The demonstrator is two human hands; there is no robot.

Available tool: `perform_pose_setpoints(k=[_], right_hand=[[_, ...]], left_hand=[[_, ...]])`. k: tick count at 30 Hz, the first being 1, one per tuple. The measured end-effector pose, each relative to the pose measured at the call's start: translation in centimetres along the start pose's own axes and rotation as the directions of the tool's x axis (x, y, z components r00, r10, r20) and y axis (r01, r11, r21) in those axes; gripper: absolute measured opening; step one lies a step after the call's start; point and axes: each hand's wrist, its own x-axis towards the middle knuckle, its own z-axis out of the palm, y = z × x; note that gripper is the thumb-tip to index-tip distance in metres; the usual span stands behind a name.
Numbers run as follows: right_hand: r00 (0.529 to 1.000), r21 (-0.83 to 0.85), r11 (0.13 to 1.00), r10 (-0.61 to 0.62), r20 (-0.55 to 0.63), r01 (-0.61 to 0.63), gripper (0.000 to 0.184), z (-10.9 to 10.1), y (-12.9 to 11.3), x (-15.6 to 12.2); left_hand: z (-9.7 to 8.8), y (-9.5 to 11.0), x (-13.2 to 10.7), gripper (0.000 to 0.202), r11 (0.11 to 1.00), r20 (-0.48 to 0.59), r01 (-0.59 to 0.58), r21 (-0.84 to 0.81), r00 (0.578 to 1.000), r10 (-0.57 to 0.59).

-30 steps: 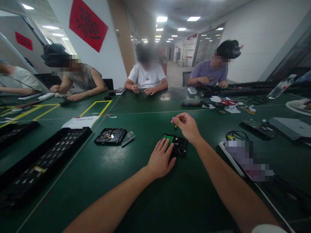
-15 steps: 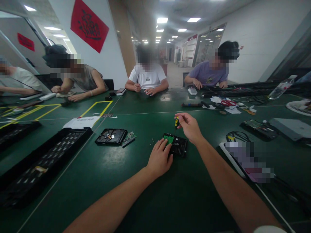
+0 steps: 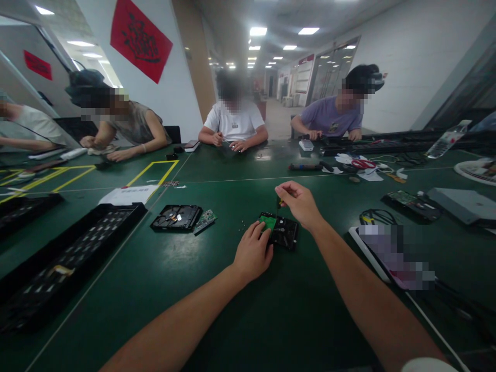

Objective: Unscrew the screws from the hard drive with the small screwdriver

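Note:
A black hard drive (image 3: pixel 285 231) with a green circuit board (image 3: pixel 268 222) lies on the green table in front of me. My left hand (image 3: pixel 252 253) rests on its near left corner, fingers curled against the board and drive edge. My right hand (image 3: pixel 299 203) is closed around a small screwdriver (image 3: pixel 278 203) with a yellow and black handle, held upright with its tip down over the drive's far left corner. A few tiny screws (image 3: pixel 243 224) lie just left of the drive.
A second opened drive (image 3: pixel 176 217) with a loose circuit board (image 3: pixel 205 219) lies to the left. Long black trays (image 3: pixel 58 258) sit at the left edge. Cables (image 3: pixel 374 217), boards (image 3: pixel 411 200) and a grey box (image 3: pixel 463 203) are on the right. Several people sit across the table.
My left fingers have curled in from flat on the board to gripping the drive's corner. My right hand has shifted slightly with the screwdriver over the drive.

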Motion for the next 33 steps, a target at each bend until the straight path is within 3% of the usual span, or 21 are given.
perform_pose_setpoints(k=[8,15,24,33], right_hand=[[0.996,0.182,0.980,0.077,0.045,-0.084,0.040,0.32,-0.40,-0.12],[0.998,0.026,0.998,0.050,0.044,-0.051,0.036,-0.06,-0.37,-0.08],[0.992,0.190,0.974,0.118,0.036,-0.123,0.037,-0.11,-0.41,-0.01],[0.999,0.005,0.999,0.044,0.032,-0.044,0.039,-0.13,0.04,0.11]], left_hand=[[0.22,-0.06,0.02,0.048,1.000,-0.003,-0.003,0.000,1.000,0.003],[-0.05,0.09,-0.02,0.046,1.000,-0.002,-0.013,-0.002,1.000,0.013],[0.05,-0.03,0.05,0.048,1.000,0.014,-0.002,-0.011,1.000,0.002],[0.13,0.06,-0.01,0.046,1.000,0.008,-0.004,0.006,1.000,0.004]])
